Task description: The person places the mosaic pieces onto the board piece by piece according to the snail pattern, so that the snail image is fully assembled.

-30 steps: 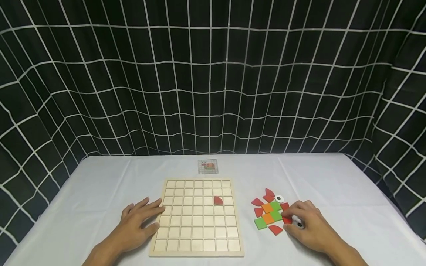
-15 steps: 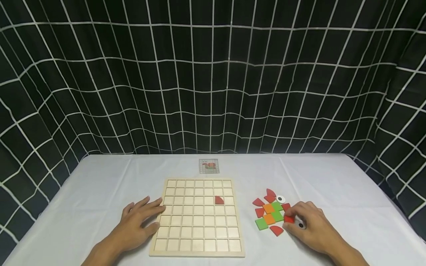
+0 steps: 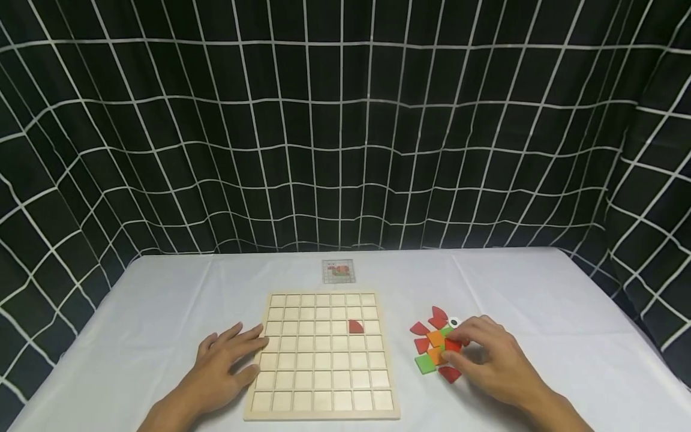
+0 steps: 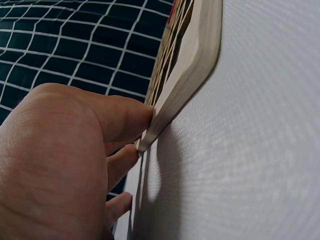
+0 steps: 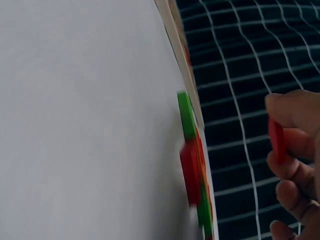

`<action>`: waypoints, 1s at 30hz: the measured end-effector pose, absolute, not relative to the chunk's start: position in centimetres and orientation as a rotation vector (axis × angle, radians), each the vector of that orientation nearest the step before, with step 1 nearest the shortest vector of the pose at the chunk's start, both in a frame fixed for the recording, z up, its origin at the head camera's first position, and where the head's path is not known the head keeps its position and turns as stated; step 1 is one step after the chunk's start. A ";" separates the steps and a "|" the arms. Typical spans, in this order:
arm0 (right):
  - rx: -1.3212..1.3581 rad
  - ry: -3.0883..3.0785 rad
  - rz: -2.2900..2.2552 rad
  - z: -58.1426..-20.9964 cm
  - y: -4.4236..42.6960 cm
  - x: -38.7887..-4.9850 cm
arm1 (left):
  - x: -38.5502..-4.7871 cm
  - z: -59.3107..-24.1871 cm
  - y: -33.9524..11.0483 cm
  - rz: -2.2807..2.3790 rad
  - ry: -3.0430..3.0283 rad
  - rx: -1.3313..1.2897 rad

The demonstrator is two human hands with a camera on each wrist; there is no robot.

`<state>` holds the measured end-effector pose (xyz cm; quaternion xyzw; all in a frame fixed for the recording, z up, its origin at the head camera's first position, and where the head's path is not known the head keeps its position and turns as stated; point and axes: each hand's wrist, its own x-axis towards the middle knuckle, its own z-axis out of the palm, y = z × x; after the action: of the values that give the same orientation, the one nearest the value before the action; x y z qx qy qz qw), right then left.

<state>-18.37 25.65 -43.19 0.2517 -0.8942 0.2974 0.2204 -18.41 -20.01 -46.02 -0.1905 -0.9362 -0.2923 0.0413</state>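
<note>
In the head view my right hand (image 3: 493, 357) pinches a red piece (image 3: 452, 345) between thumb and fingers, above the cluster of tiles. The right wrist view shows this red piece (image 5: 276, 140) raised off the table, seen edge-on in the fingers of the hand (image 5: 300, 145). My left hand (image 3: 216, 372) rests at the left edge of the wooden grid board (image 3: 321, 415), fingers spread. From the left wrist view, the thumb and fingers of that hand (image 4: 65, 150) touch the side of the board (image 4: 185, 75). One red quarter-round piece (image 3: 355, 326) lies in a board cell.
Beside the board's right edge lie a green square (image 3: 425, 363), orange squares (image 3: 435, 338), several red pieces (image 3: 419, 328) and a white round eye piece (image 3: 454, 323). A small picture card (image 3: 338, 271) lies behind the board. A dark gridded curtain (image 3: 345, 120) surrounds the white table.
The right hand has lifted the red piece from the right side of the cluster and moved it leftward over the tiles. The left hand has stayed at the board's edge.
</note>
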 end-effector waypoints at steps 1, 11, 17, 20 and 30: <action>0.725 -2.455 0.833 -43.0 25.1 -18.5 | -18.4 -46.0 -20.1 -0.885 -2.868 -0.580; 0.951 -2.360 0.945 -42.4 21.1 -20.4 | -18.4 -45.8 -20.1 -0.883 -2.872 -0.572; 1.034 -2.281 0.967 -41.9 18.5 -21.1 | -18.4 -45.6 -20.0 -0.895 -2.868 -0.575; 1.064 -2.245 0.952 -41.7 17.4 -21.5 | -18.5 -45.5 -19.9 -0.887 -2.859 -0.573; 1.080 -2.340 0.937 -42.3 14.3 -22.5 | -18.4 -45.9 -20.0 -0.896 -2.877 -0.564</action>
<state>-22.48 14.27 -42.34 0.3862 -0.8363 0.3348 0.1985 -18.41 -20.03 -45.87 -0.1840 -0.9378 -0.2920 0.0379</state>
